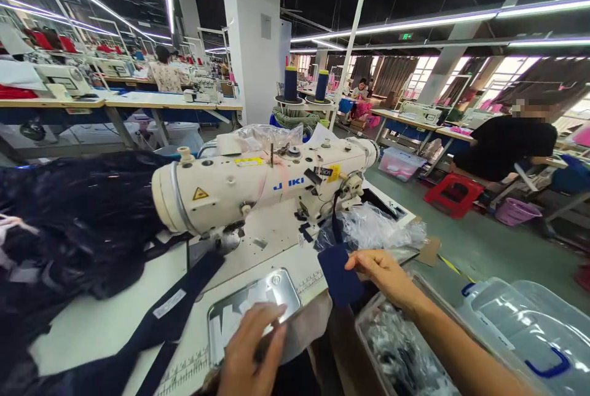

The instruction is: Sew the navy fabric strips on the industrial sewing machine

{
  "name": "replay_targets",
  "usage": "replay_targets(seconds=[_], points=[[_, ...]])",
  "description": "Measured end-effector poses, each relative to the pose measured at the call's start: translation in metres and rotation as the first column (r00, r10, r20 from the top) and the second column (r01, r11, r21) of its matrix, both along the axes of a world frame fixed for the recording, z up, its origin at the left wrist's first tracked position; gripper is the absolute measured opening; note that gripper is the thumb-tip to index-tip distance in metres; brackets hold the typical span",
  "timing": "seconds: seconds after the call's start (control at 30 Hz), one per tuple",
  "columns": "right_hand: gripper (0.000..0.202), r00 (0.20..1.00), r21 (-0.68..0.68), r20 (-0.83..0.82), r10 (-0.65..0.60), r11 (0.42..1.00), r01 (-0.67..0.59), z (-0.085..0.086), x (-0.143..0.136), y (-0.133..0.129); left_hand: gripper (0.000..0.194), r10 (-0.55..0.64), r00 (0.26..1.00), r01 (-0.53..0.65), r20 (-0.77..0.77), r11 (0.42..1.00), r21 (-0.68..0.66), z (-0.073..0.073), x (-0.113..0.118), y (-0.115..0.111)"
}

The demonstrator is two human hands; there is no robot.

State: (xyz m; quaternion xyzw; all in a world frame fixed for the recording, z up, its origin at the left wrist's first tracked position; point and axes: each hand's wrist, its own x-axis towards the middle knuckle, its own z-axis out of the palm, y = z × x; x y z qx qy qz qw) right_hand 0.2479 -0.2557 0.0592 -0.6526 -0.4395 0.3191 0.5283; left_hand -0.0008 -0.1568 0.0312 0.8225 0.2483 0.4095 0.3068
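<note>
Below the sewing machine [262,184] at mid-frame, a metal tray [289,293] lies under the left hand [251,347], its thumb and fingers parted, while the right hand [380,270] pinches the edge of a navy fabric piece [338,278] just right of lower centre, probably light, soft and best held there.
</note>
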Motion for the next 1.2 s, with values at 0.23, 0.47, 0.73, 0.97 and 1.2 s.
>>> replay_targets(seconds=[0.23, 0.47, 0.73, 0.97, 1.2], points=[[0.05, 0.998, -0.066, 0.065, -0.007, 0.998, 0.011, -0.023, -0.037, -0.04, 0.017, -0.25, 0.956, 0.264, -0.151, 0.961, 0.077, -0.002, 0.055, -0.043], [0.044, 0.913, -0.014, 0.372, -0.167, 0.983, 0.185, -0.033, -0.037, -0.074, 0.018, -0.27, 0.894, 0.3, -0.357, 0.953, 0.032, -0.053, 0.054, -0.073], [0.024, 0.613, 0.377, 0.748, -0.253, 0.923, -0.078, -0.038, -0.039, -0.017, 0.036, -0.108, 0.942, 0.19, -0.317, 0.951, 0.242, -0.125, 0.005, -0.071], [0.028, 0.063, 0.238, 0.97, -0.234, 0.97, -0.06, -0.026, -0.08, 0.106, 0.027, 0.19, 0.982, -0.166, -0.012, 0.888, 0.428, -0.041, -0.076, -0.02], [0.022, 0.109, -0.047, 0.993, 0.053, 0.997, -0.06, -0.033, -0.105, 0.156, 0.024, 0.415, 0.905, -0.31, -0.096, 0.795, 0.521, -0.018, -0.106, 0.033]])
